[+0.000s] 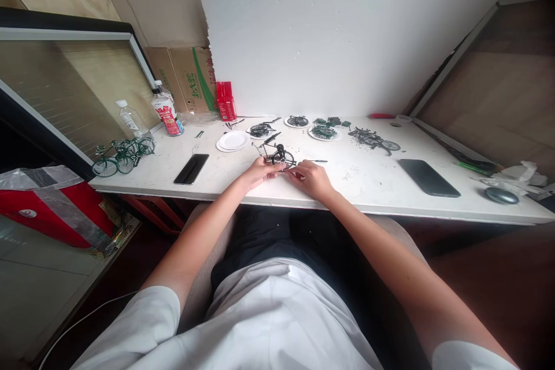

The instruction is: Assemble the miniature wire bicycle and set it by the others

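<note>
A black miniature bicycle (281, 155) is held near the table's front edge, with one spoked wheel facing right. My left hand (261, 172) is closed on its lower part, the thumb along the bottom of the frame. My right hand (311, 178) meets it at the wheel's lower edge, thumb and fingers pinched together. Whatever those right fingertips hold is too small to make out. Just beyond my right hand lies a thin dark tool (319, 161). Stacked white paper plates (234, 140) sit behind and left of the bicycle.
Plates of black parts (262, 129) and green parts (324, 132) stand at the back, beside a loose pile of bicycle parts (375, 140). Green miniature bicycles (124, 156) and bottles (167, 113) are at left. Phone (191, 169), dark flat slab (428, 177) and mouse (501, 195) lie on the table.
</note>
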Motion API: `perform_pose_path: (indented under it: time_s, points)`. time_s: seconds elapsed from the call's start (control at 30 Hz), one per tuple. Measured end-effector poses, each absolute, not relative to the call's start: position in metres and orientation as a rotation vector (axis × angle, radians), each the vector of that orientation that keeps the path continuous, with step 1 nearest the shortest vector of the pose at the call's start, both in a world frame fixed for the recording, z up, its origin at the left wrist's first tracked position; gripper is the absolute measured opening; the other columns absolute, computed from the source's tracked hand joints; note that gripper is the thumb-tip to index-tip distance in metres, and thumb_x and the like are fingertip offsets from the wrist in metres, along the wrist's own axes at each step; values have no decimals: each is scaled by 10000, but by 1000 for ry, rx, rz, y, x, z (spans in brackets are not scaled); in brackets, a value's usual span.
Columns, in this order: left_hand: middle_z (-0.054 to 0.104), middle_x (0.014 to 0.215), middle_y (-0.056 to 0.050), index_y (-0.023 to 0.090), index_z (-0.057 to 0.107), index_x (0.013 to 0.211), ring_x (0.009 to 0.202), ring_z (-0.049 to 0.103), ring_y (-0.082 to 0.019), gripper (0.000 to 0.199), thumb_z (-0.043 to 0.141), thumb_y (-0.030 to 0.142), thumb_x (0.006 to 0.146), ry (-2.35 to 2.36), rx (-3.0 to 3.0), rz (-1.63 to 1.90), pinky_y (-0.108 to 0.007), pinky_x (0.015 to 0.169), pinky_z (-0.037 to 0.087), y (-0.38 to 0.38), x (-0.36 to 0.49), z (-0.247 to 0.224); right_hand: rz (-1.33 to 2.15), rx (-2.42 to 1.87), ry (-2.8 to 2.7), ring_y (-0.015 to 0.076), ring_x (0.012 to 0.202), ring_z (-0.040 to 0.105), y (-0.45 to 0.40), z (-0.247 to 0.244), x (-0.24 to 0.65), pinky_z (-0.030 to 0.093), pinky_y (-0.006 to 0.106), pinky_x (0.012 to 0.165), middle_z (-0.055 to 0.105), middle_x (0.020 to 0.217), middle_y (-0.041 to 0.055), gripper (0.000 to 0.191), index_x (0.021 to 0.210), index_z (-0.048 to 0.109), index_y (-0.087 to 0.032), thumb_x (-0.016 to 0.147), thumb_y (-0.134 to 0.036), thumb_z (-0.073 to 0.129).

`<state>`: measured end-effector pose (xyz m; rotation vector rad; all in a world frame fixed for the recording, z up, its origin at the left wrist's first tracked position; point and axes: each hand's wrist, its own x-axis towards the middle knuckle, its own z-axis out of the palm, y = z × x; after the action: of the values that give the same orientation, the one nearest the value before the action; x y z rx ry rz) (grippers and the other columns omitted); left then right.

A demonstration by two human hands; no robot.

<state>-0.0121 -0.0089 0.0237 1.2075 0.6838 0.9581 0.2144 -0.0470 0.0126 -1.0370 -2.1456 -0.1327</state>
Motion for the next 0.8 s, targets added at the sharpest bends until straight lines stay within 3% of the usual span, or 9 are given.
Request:
perform_pose_path:
  time_s: [0.47, 0.8]
  points:
    - [724, 1343, -184, 141, 757, 1162, 1076, 764, -268, 505, 953, 330, 736, 626, 1188, 932, -256, 726, 517, -13, -13, 31, -81, -1039, -2119, 252, 789, 642, -49, 15, 214, 490, 385, 692, 698, 793, 72, 209, 1049, 771, -248, 1044, -344, 586]
    - [734, 1313, -169, 146, 768, 1163, 1100, 742, -255, 507, 955, 323, 726, 630, 1196, 938, -255, 735, 522, -15, -13, 33, -116, -1015, -2061, 239, 781, 650, -48, 13, 216, 487, 379, 675, 695, 791, 66, 207, 1020, 775, -245, 1042, -350, 597]
